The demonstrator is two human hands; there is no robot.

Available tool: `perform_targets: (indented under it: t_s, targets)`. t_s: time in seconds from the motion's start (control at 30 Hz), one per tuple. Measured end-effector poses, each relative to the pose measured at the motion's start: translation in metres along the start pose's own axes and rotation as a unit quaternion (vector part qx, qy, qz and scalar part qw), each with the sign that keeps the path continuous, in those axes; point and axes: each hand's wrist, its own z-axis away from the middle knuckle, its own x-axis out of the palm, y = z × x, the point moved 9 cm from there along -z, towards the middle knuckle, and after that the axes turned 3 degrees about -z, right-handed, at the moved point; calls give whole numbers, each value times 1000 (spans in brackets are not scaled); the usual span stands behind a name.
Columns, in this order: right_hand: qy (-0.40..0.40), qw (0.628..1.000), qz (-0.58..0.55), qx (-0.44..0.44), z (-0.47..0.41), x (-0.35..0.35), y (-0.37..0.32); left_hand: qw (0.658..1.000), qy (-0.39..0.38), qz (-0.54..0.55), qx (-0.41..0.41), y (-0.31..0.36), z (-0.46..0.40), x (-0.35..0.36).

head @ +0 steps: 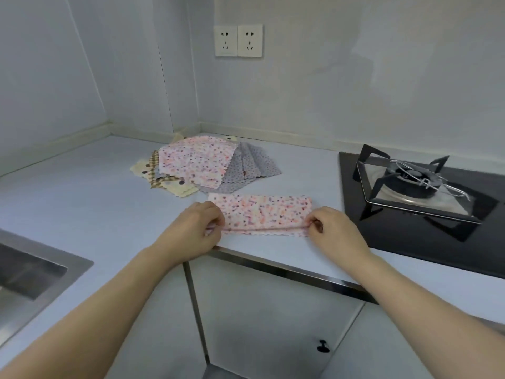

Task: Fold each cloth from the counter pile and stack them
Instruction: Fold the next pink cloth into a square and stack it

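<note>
At tabletop (82, 187) front edge | I saw left hand (195, 228) and right hand (332, 228), each grip pinching an end of the folded pink cloth (263, 213) | pile (202, 166) behind

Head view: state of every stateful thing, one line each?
pink dotted cloth: folded into a strip on the counter, near edge pinched at both ends.
left hand: pinches the strip's left end.
right hand: pinches the strip's right end.
cloth pile: unfolded, loosely heaped behind the strip.
gas burner: no flame visible.
wall sockets: nothing plugged in.
cabinet doors: closed.
</note>
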Motion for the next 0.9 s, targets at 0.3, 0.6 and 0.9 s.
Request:
perform_targets:
  t_s: [0.3, 0.6, 0.9]
  targets:
    - [-28, 999, 16, -15, 4, 13, 0, 999, 22, -19, 35, -9, -7, 7]
    - [-23, 999, 11, -43, 0, 13, 1, 987, 96, 111, -63, -20, -4, -10]
    - [34, 968, -237, 73, 3, -3, 21, 989, 138, 7, -59, -19, -5, -20]
